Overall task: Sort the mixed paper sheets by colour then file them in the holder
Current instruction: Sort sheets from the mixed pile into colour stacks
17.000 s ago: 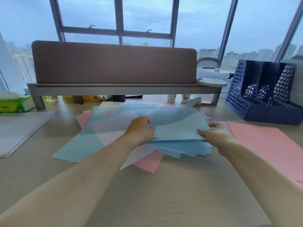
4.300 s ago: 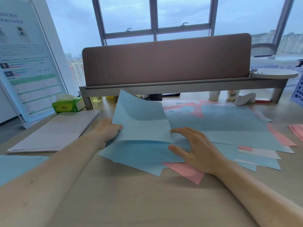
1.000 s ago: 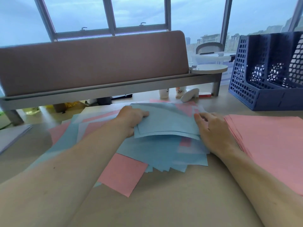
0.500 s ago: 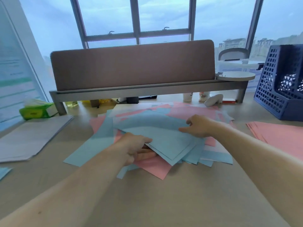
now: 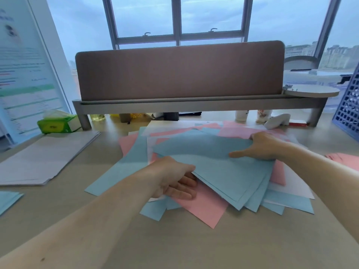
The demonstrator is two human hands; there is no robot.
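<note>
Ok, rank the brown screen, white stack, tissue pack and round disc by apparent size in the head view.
1. brown screen
2. white stack, though it lies nearer
3. tissue pack and round disc look about alike; no ranking

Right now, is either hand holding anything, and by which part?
Both hold blue sheets above the mixed pile: the left hand at their near left edge, fingers underneath; the right hand at their far right edge, thumb on top.

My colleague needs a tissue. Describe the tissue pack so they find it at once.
Start at the long brown desk screen. Beside the left leg below it, behind the white paper stack, sits the tissue pack. It is the only bright green thing there.
</note>
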